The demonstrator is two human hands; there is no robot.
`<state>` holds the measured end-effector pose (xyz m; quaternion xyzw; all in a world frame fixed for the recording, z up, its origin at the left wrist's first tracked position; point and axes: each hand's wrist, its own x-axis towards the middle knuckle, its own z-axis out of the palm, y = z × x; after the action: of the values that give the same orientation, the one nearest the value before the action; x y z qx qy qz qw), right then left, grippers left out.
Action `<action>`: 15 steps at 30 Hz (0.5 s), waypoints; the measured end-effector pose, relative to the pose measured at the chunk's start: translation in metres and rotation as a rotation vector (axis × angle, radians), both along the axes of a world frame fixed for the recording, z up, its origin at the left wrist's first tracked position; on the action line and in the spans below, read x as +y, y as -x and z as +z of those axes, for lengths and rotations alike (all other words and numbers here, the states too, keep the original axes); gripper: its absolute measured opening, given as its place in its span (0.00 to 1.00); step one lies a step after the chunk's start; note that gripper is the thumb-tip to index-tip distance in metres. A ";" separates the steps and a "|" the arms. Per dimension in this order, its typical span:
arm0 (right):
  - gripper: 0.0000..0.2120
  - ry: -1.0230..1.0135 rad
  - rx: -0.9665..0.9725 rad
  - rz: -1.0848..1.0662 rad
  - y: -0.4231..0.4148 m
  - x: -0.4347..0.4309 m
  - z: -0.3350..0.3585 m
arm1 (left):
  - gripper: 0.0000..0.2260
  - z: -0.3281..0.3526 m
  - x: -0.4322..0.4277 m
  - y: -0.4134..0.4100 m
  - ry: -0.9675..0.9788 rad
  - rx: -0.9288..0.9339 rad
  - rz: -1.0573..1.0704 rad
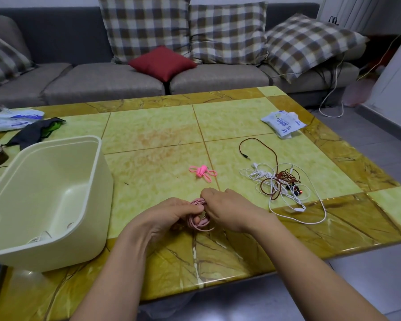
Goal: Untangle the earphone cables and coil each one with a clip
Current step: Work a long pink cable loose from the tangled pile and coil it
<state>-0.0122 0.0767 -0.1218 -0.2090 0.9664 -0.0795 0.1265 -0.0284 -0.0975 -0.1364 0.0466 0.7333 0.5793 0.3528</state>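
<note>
At the near side of the green-and-yellow tiled table [153, 135], the pink coiled earphone cable [200, 222] sits between the left hand [169, 214] and right hand [229, 209]. The pink rubber clip [202, 171] lies just behind. The tangled white and dark-red cables [279, 179] lie right of it, the cream plastic tub [102, 172] left.

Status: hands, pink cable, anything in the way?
Left hand and right hand both grip pink cable coil. Pink clip lies beyond, unused. White and brown cables tangled at right, clear of hands.
</note>
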 end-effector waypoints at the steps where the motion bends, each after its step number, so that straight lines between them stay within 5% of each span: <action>1: 0.06 0.000 -0.007 0.005 0.000 0.000 -0.001 | 0.16 0.003 0.000 0.000 0.015 -0.008 -0.037; 5: 0.07 0.043 -0.014 0.011 0.001 -0.002 -0.001 | 0.12 0.007 0.001 0.005 -0.021 -0.027 -0.073; 15: 0.07 0.154 0.064 0.010 0.025 -0.004 -0.006 | 0.11 -0.007 0.004 0.009 -0.424 -0.187 0.224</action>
<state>-0.0370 0.0728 -0.1281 -0.2252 0.9600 -0.1460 0.0794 -0.0373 -0.0938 -0.1438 -0.0159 0.5603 0.7573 0.3351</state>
